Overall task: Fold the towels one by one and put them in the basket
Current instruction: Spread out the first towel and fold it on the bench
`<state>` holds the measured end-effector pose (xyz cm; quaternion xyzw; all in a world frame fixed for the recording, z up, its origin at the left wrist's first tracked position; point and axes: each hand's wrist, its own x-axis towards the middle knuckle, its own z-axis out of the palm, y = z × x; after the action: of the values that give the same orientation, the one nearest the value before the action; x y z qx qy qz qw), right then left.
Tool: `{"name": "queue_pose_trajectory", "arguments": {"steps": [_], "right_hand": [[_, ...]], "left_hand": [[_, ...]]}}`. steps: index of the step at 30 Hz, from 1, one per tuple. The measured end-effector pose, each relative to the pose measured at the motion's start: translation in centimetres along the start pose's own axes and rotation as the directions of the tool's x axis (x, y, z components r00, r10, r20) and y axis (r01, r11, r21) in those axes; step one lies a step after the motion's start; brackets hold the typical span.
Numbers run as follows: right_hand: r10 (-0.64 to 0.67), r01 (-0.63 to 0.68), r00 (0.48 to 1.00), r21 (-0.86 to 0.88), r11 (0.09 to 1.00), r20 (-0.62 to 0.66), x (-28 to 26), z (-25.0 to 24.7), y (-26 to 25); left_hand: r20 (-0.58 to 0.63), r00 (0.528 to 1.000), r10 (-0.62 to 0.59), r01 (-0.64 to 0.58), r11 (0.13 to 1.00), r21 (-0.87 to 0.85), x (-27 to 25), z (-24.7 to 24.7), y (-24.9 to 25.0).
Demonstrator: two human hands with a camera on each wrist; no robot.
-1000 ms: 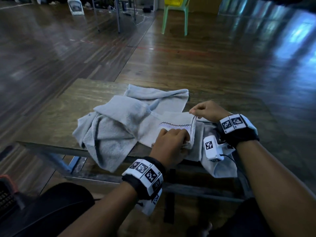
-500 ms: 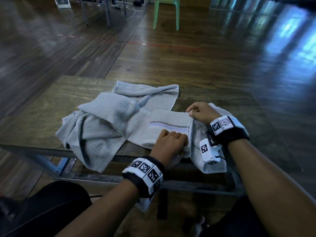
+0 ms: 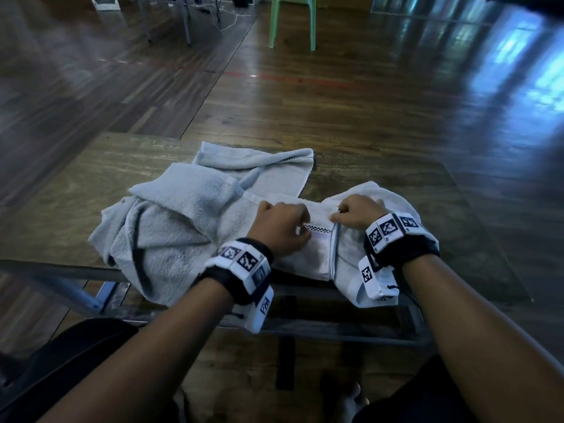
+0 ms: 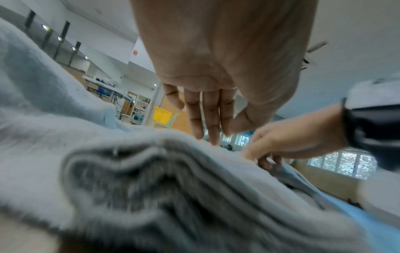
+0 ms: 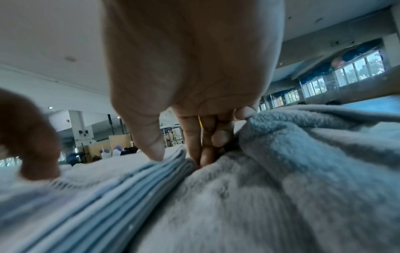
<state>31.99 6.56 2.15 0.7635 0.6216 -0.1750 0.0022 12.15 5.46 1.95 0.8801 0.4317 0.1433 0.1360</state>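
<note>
A folded pale grey towel (image 3: pixel 317 254) with a checkered band lies at the table's near edge. My left hand (image 3: pixel 283 227) rests on top of it, straight fingers (image 4: pixel 213 137) pressing down on the cloth. My right hand (image 3: pixel 351 213) is at the towel's right edge, where thumb and fingers pinch the stacked layers (image 5: pixel 108 188). The right hand (image 5: pixel 179 157) also lies against another grey towel (image 5: pixel 281 171) bunched under it. No basket is in view.
Several loose grey towels (image 3: pixel 183 221) lie heaped on the left and middle of the wooden table (image 3: pixel 91 178), one hanging over the near edge. Another towel (image 3: pixel 393 203) lies under my right wrist. A green chair (image 3: pixel 291 22) stands far off on the wooden floor.
My left hand has slid forward from the folded towel's near corner to its checkered band. My right hand keeps its pinch on the right edge.
</note>
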Motion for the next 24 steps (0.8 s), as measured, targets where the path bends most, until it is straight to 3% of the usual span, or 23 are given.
{"name": "queue_pose_trajectory", "arguments": {"steps": [3, 7, 14, 19, 22, 24], "right_hand": [[0.011, -0.01, 1.0, 0.028, 1.0, -0.011, -0.3, 0.5, -0.2], [-0.064, 0.072, 0.997, 0.218, 0.973, -0.043, -0.9, -0.5, -0.4], [-0.282, 0.355, 0.934, 0.47, 0.808, -0.222, -4.3, -4.7, -3.0], [-0.309, 0.45, 0.891, 0.569, 0.688, -0.332, -6.1, -5.8, -4.4], [-0.338, 0.481, 0.875, 0.554, 0.68, -0.346, -6.3, -5.6, -4.4], [-0.357, 0.457, 0.89, 0.551, 0.698, -0.286, -6.3, -5.5, -4.0]], "left_hand": [[0.028, 0.997, -0.07, 0.068, 0.996, 0.05, 1.7, -0.6, -1.3], [0.064, 0.991, -0.114, 0.111, 0.993, 0.05, 2.4, -1.4, -2.1], [-0.04, 0.999, -0.036, 0.036, 0.999, 0.007, 2.5, -6.9, -0.9], [0.039, 0.999, 0.0, -0.002, 0.999, 0.04, 2.0, -9.5, -0.9], [0.066, 0.997, 0.034, -0.034, 0.999, 0.0, 1.5, -9.8, -0.8], [0.034, 0.998, 0.044, -0.043, 0.999, -0.026, 1.2, -9.9, -1.0]]}}
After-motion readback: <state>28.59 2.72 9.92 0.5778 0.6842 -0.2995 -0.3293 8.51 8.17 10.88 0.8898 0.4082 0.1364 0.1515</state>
